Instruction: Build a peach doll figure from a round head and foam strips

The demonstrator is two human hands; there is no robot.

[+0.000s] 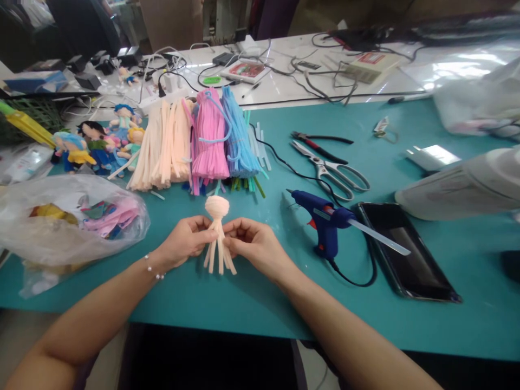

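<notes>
Between my two hands is a peach pipe-cleaner doll (217, 208), upright, with a round wound head and several loose strands hanging down below it. My left hand (190, 238) pinches it just under the head, thumb across the front. From the other side, the fingertips of my right hand (252, 241) are closed at its strands. Behind the doll stand bundles of peach pipe cleaners (164, 146), pink pipe cleaners (210, 141) and blue pipe cleaners (242, 135). To the right of my right hand lies a blue glue gun (325, 216) with a clear glue stick in its back.
Scissors (331, 168) and pliers (320, 143) lie behind the glue gun. A phone (406, 254) and a white cup-like container (459, 184) are at the right. Finished small dolls (97, 141) and a plastic bag of scraps (73, 216) sit at the left. The glue gun's cord trails over the mat.
</notes>
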